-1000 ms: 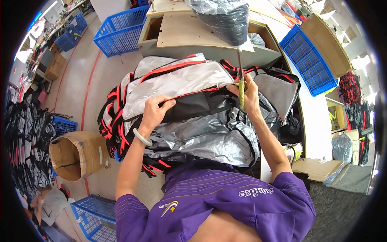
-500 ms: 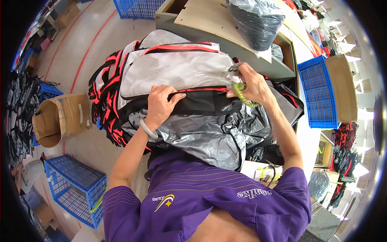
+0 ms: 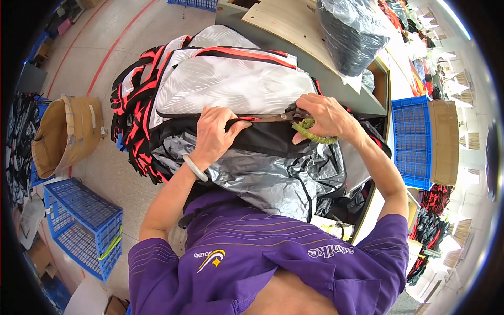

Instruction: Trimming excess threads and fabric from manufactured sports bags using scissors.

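In front of me lies a sewn bag piece with a white patterned panel (image 3: 231,86), red piping, a black strip (image 3: 268,137) and crumpled silver lining (image 3: 247,176). At the panel's near edge, my left hand (image 3: 215,131) pinches the seam between thumb and fingers. My right hand (image 3: 325,118) grips a pair of scissors (image 3: 278,118) whose handle is wrapped in green. Their blades lie along the seam, pointing left toward my left thumb. The exact spot where the blades meet the cloth is too small to make out.
More red-and-black bag pieces (image 3: 137,115) are stacked at the left. A wooden board (image 3: 286,29) and a dark plastic bundle (image 3: 349,39) stand beyond. Blue crates (image 3: 84,226) and a cardboard box (image 3: 79,131) sit on the floor at left; another crate (image 3: 412,142) is at right.
My right hand has come down and slightly left, bringing the scissors from upright beside the panel to flat along the seam. My left hand keeps its pinch on the seam.
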The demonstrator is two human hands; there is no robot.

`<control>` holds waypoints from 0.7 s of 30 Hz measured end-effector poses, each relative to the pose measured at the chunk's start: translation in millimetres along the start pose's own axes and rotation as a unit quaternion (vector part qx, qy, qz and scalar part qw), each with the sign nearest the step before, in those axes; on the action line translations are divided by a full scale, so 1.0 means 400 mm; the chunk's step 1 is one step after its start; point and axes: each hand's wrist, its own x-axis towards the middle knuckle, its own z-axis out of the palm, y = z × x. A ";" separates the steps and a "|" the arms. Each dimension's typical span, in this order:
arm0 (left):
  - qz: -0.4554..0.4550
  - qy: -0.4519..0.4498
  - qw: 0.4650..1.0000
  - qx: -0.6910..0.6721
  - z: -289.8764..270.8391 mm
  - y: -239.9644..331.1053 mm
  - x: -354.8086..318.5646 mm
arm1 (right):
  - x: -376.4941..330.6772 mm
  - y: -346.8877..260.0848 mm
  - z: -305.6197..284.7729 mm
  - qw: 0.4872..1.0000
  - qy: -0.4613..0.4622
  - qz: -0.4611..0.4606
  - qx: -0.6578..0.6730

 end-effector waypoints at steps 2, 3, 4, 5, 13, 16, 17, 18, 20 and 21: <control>-0.002 0.001 1.000 -0.001 0.006 -0.003 -0.005 | -0.009 -0.005 0.009 1.000 0.020 -0.006 0.000; -0.002 0.002 1.000 -0.001 0.010 -0.004 -0.008 | -0.012 -0.004 0.015 0.999 0.040 -0.012 0.001; -0.002 0.002 1.000 -0.008 0.013 -0.003 -0.008 | -0.016 -0.002 0.019 0.999 0.040 -0.010 -0.001; -0.002 0.002 1.000 -0.015 0.016 -0.004 -0.007 | -0.020 0.002 0.025 0.999 0.037 -0.004 0.006; -0.039 0.014 0.999 0.013 0.000 0.010 -0.041 | -0.006 -0.006 0.071 0.995 0.088 0.013 0.042; -0.023 -0.021 0.999 0.023 0.058 0.014 -0.040 | -0.007 -0.046 0.096 0.984 0.111 0.070 0.122; -0.040 -0.021 0.999 -0.028 0.076 0.020 -0.038 | -0.017 -0.051 0.140 0.960 0.134 0.064 0.237; -0.027 0.001 0.999 -0.037 0.101 0.012 -0.052 | -0.005 -0.090 0.145 0.972 0.124 0.078 0.184; -0.031 -0.051 0.997 -0.039 0.091 0.007 -0.065 | -0.006 -0.093 0.165 0.970 0.093 0.114 0.195; -0.049 -0.107 0.993 -0.020 0.065 -0.014 -0.069 | 0.002 -0.089 0.174 0.965 0.087 0.103 0.225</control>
